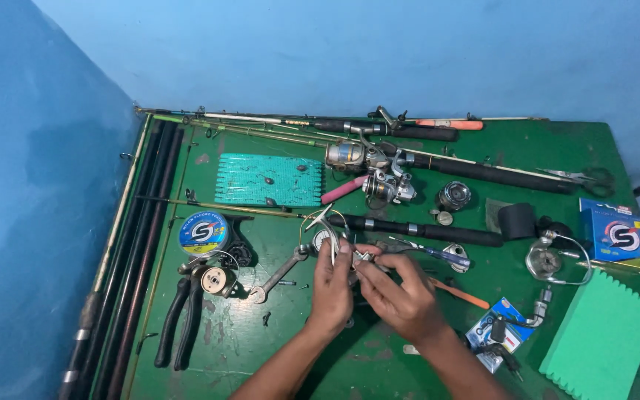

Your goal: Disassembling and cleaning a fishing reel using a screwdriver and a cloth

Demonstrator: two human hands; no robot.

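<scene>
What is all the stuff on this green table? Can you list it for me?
table: one, green, against blue walls
rods: several, dark, along the left edge and across the back
reels: two, silver, back middle, on rods
mat: one, teal, back left of middle
spool: one, blue and white, left
pliers: one, black handles, front left
wrench: one, silver, left of the hands
box: one, blue, right
foam: one, green, front right
scissors: one, dark, back right
reel part: one, silver, held in both hands
left hand: grips the reel part
right hand: pinches the reel part
</scene>
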